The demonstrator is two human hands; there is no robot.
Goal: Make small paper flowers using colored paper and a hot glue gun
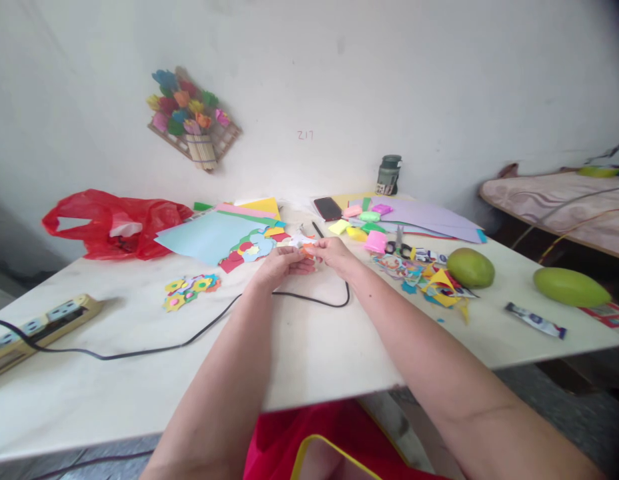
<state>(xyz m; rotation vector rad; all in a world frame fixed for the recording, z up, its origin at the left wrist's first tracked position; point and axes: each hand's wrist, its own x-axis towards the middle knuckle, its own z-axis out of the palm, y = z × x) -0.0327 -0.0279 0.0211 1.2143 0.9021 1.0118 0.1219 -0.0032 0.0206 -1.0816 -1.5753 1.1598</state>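
My left hand (288,261) and my right hand (333,256) meet near the middle of the table. Between their fingertips is a small orange paper piece (308,250), pinched from both sides; its exact shape is too small to make out. White paper cut-outs (298,241) lie just behind it. Left of my hands are coloured paper flower cut-outs (254,250) in blue, red and green. Nearer the front left sits a cluster of finished-looking paper flowers (192,290) with round centres.
A black cable (184,345) runs from the power strip (49,323) past my hands. Coloured sheets (202,233) and a red plastic bag (119,223) lie left. Scissors (399,247), a phone (328,209), pink clay packs (375,241), paper scraps (439,283), green mangoes (470,268) and a tube (535,321) lie right.
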